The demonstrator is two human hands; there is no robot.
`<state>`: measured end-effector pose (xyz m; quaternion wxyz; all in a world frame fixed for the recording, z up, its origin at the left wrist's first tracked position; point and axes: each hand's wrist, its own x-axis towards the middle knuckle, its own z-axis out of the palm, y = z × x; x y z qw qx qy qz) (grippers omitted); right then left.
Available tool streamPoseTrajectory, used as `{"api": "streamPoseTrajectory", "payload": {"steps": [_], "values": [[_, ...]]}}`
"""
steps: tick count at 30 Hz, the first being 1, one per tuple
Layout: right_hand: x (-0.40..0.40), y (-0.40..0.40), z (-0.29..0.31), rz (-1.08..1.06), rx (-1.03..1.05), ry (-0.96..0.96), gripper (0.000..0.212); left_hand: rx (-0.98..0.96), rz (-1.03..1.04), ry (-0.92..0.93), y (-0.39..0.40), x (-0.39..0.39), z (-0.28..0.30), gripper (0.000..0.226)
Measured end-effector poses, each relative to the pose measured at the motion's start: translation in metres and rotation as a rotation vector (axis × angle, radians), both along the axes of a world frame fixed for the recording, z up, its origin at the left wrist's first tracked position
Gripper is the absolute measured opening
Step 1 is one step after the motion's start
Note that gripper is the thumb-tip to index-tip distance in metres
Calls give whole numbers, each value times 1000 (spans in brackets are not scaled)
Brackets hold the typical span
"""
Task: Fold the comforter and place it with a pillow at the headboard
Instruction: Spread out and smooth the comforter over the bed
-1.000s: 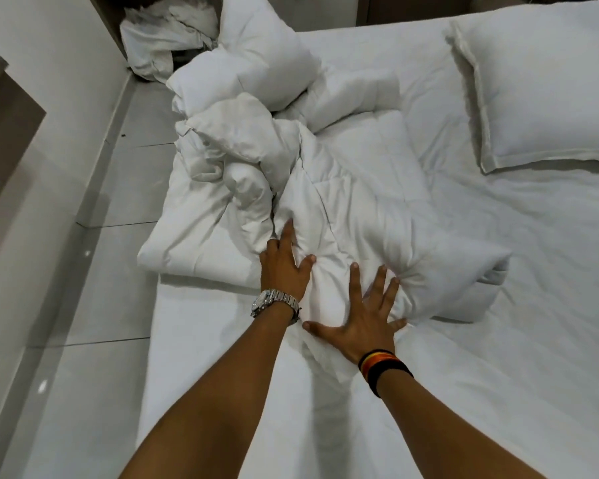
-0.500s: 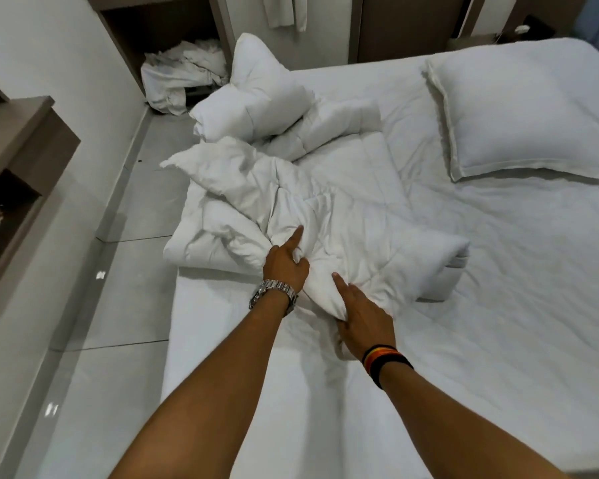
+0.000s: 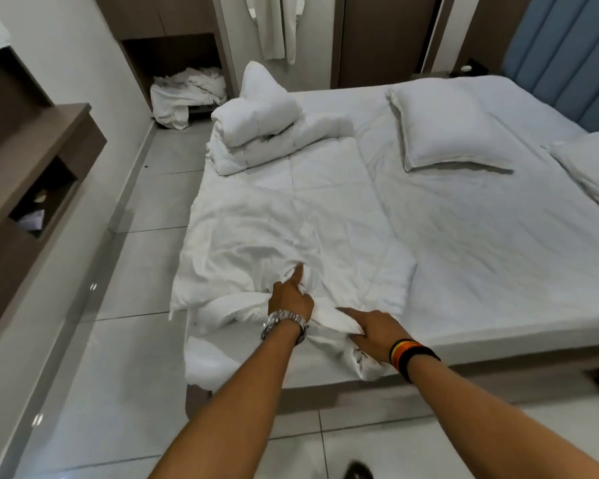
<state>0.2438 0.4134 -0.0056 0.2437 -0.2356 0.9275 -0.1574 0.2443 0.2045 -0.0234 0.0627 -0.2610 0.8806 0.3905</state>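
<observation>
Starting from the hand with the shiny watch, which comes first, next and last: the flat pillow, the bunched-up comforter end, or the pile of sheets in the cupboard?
From the left hand:
1. Bunched comforter end, straight ahead on the bed's left edge.
2. Flat pillow, up and to the right, near the headboard.
3. Pile of sheets, on the floor in the far cupboard nook, past the bed.

No text, label, brand, number or sign is showing legibly anywhere in this view. The watch is facing away at too small a size for any marking to be read, and the bedding is showing plain white.
</observation>
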Motion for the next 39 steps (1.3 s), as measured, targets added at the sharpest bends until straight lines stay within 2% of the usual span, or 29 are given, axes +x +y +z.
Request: {"api": "streamPoseTrajectory", "payload": {"steps": [6,11,15,20,24,27,34,39], "values": [[85,77,-20,160,161,-14,58,76,52,-131,80,111,-39,78],[117,169,-46,267,313,48,63,90,78,-157,183,176,-75,74],[141,226,-70,272,295,56,68,71,131,-183,242,207,-97,73],[176,258,-106,181,207,-36,86,31,125,-281,242,227,-114,70],[176,229,-118,-39,-33,-96,83,-15,227,-239,202,240,-113,65],[155,182,-121,-98,-136,-94,81,-37,293,-177,155,239,-117,63],[118,51,-151,-54,-194,-60,82,-73,431,-99,48,225,-151,68],[98,-57,-180,23,-154,75,87,-56,574,31,-32,193,-180,96]]}}
